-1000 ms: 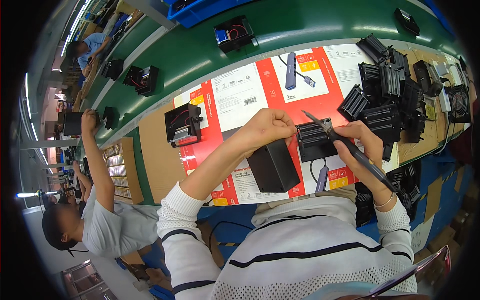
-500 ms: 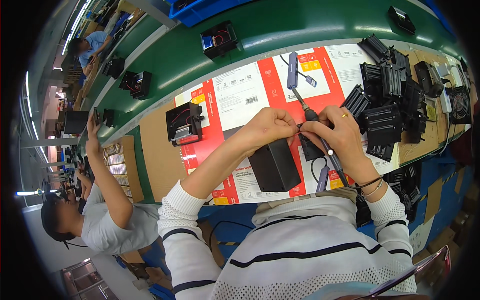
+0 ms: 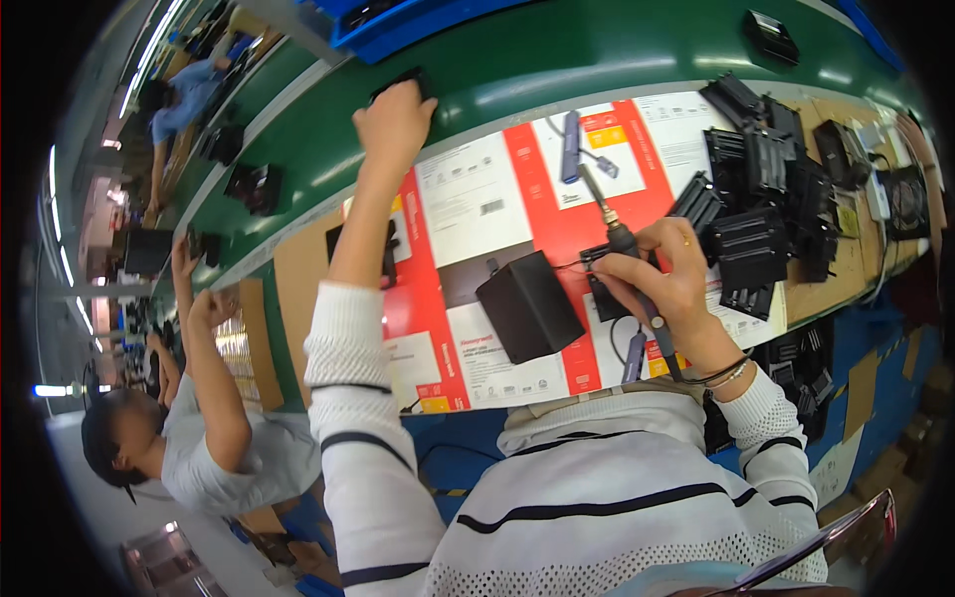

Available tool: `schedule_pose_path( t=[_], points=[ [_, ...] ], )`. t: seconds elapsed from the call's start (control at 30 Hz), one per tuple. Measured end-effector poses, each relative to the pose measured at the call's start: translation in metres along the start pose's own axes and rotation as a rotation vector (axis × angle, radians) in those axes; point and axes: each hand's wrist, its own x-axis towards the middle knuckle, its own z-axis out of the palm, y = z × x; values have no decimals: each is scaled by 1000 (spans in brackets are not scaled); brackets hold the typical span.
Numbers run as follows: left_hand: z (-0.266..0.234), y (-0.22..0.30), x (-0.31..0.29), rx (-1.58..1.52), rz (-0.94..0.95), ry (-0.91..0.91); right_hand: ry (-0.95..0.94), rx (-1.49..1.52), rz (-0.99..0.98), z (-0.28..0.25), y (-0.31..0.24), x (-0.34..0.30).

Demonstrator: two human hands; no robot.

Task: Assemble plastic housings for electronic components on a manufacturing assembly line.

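Observation:
My left hand [image 3: 395,119] reaches far out over the green surface, closed on a black open box [image 3: 400,84] that it mostly hides. A soldering iron [image 3: 623,239] is in my right hand [image 3: 668,271], its tip pointing away from me. The same hand's fingertips are at a small black part [image 3: 594,257], from which a thin wire runs toward a black box-shaped housing [image 3: 530,306]. That housing stands on the printed cardboard, left of my right hand. Partly behind my left forearm sits another open black box [image 3: 344,244].
Black ribbed parts [image 3: 761,239] lie piled on the right. Printed cardboard [image 3: 477,189] covers the bench beside the green conveyor [image 3: 517,75]. A blue bin [image 3: 418,28] stands at the far side. On the left, a co-worker [image 3: 214,438] reaches toward black boxes.
My left hand has left the small part near my right hand and moved far left to the open box on the green surface. Boxes there have shifted left. The black housing has shifted slightly left.

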Motion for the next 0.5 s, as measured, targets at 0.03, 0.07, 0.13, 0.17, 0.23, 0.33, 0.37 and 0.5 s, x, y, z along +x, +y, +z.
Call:
schedule_pose_path(
  t=[0.03, 0.07, 0.13, 0.17, 0.23, 0.33, 0.37, 0.5],
  points=[
    [-9, 12, -6, -71, -12, -118, -19, 2, 20, -4, 2, 0],
    [-13, 18, -16, -116, 10, -109, -36, 3, 38, -9, 3, 1],
    [-33, 29, -49, -98, 51, -108, -42, 8, 11, -9, 3, 2],
    [-49, 37, -69, -153, 94, -171, -42, -1, -3, -10, 3, 3],
    [-83, 65, -112, -87, 151, -101, -17, 13, -16, -9, -1, 5],
    [-92, 94, -153, -536, 318, -126, -25, 10, -16, -6, 0, 4],
    [-97, 105, -166, -755, 278, -292, -33, 0, -9, -9, -2, 5],
    [-83, 116, -185, -1155, 103, -550, -103, 18, 65, -15, -3, 1]
  ],
)
